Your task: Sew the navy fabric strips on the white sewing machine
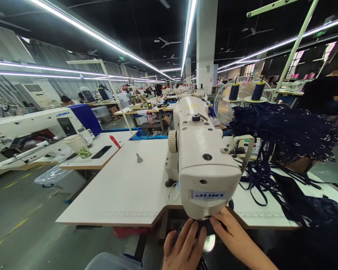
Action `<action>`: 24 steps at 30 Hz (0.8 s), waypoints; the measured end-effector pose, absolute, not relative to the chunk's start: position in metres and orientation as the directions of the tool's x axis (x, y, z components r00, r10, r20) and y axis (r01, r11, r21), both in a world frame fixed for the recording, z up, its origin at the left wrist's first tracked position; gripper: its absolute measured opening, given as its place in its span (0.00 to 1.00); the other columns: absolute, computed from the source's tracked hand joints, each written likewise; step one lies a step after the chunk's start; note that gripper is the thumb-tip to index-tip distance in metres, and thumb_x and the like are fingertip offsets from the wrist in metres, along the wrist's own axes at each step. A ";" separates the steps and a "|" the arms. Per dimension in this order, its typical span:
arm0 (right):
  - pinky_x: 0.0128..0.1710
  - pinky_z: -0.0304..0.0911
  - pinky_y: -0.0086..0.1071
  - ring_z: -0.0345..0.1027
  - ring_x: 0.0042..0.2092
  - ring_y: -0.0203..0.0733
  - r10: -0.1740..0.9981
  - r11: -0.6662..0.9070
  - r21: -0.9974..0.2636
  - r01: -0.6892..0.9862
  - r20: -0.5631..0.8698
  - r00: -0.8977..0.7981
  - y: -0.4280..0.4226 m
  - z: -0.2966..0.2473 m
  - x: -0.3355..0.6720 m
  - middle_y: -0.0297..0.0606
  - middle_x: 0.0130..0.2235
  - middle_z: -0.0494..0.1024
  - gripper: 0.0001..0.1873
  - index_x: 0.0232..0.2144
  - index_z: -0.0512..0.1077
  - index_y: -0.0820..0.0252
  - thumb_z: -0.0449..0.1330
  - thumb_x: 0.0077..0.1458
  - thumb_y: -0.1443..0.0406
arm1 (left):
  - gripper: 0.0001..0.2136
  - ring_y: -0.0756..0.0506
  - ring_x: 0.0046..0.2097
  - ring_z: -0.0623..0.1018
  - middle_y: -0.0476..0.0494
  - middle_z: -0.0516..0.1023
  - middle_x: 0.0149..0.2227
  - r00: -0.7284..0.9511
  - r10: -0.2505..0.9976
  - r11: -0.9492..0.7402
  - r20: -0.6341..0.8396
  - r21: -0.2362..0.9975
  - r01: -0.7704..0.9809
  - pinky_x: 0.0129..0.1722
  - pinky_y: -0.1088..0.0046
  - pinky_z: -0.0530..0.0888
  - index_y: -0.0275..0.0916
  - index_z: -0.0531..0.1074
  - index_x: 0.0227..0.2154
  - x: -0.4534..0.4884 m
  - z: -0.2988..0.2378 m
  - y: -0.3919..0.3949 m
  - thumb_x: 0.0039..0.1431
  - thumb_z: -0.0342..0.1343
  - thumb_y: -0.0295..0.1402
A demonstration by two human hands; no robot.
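Two hands (208,240) (fingers on dark fabric (204,226)), one sewing machine (199,157)

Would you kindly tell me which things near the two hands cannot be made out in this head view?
- Needle area: hidden behind the white Juki sewing machine head.
- Dark navy fabric piece: mostly covered by the left hand and right hand.
- Translucent plastic bin: cut off by the bottom edge.

"JUKI" is read on the near sewing machine's face (208,195), and again at ten o'clock on the blue-panelled machine (63,114).
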State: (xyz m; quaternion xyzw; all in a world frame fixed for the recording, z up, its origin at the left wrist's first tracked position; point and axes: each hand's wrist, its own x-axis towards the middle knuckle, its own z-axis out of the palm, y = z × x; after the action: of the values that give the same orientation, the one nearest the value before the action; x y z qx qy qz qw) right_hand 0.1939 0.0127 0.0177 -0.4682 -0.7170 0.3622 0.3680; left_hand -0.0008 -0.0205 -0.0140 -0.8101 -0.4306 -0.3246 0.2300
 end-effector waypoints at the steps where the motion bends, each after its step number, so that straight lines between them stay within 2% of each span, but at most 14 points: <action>1: 0.53 0.64 0.40 0.65 0.54 0.49 0.938 0.300 -0.863 0.407 0.190 -0.290 0.013 0.017 0.194 0.44 0.48 0.72 0.17 0.43 0.76 0.56 0.47 0.68 0.61 | 0.14 0.52 0.53 0.74 0.56 0.78 0.51 0.423 0.538 -0.528 0.729 -0.100 0.843 0.49 0.68 0.61 0.52 0.70 0.53 -0.001 -0.016 -0.020 0.68 0.47 0.37; 5: 0.53 0.64 0.40 0.65 0.54 0.50 0.938 0.299 -0.861 0.412 0.187 -0.291 0.014 0.017 0.193 0.44 0.49 0.73 0.17 0.45 0.76 0.56 0.47 0.68 0.62 | 0.14 0.53 0.53 0.74 0.57 0.78 0.50 0.407 0.506 -0.517 0.760 -0.111 0.849 0.51 0.70 0.61 0.53 0.71 0.52 -0.001 -0.022 -0.017 0.68 0.47 0.34; 9: 0.56 0.62 0.42 0.64 0.56 0.51 0.939 0.297 -0.868 0.399 0.189 -0.287 0.015 0.016 0.193 0.45 0.49 0.72 0.17 0.45 0.76 0.56 0.48 0.67 0.61 | 0.13 0.54 0.52 0.75 0.57 0.79 0.48 0.352 0.495 -0.524 0.795 -0.050 0.850 0.52 0.71 0.59 0.52 0.73 0.50 0.003 -0.021 -0.017 0.67 0.49 0.34; 13: 0.56 0.62 0.43 0.65 0.54 0.51 0.942 0.291 -0.872 0.394 0.189 -0.277 0.015 0.012 0.193 0.46 0.47 0.72 0.17 0.45 0.76 0.56 0.48 0.67 0.60 | 0.13 0.53 0.53 0.74 0.57 0.79 0.49 0.382 0.528 -0.520 0.759 -0.067 0.852 0.52 0.70 0.60 0.52 0.72 0.51 0.002 -0.017 -0.020 0.67 0.48 0.34; 19: 0.51 0.66 0.42 0.68 0.44 0.48 0.946 0.283 -0.858 0.428 0.177 -0.271 0.015 0.012 0.191 0.42 0.37 0.71 0.18 0.30 0.73 0.57 0.48 0.66 0.59 | 0.14 0.53 0.56 0.72 0.56 0.77 0.51 0.399 0.570 -0.505 0.718 -0.077 0.860 0.50 0.68 0.61 0.50 0.71 0.51 -0.002 -0.017 -0.024 0.69 0.45 0.33; 24: 0.49 0.66 0.39 0.67 0.46 0.47 0.945 0.288 -0.862 0.418 0.186 -0.268 0.014 0.016 0.189 0.42 0.40 0.71 0.18 0.30 0.72 0.57 0.47 0.66 0.60 | 0.14 0.51 0.54 0.74 0.54 0.78 0.51 0.359 0.583 -0.510 0.729 -0.016 0.860 0.52 0.68 0.59 0.51 0.71 0.53 -0.004 -0.021 -0.023 0.70 0.44 0.39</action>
State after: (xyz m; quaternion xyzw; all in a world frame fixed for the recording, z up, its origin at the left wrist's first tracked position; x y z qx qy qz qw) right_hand 0.1891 0.0136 0.0164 -0.4786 -0.7121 0.3564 0.3699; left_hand -0.0038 -0.0233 -0.0207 -0.7989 -0.4517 -0.3414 0.2029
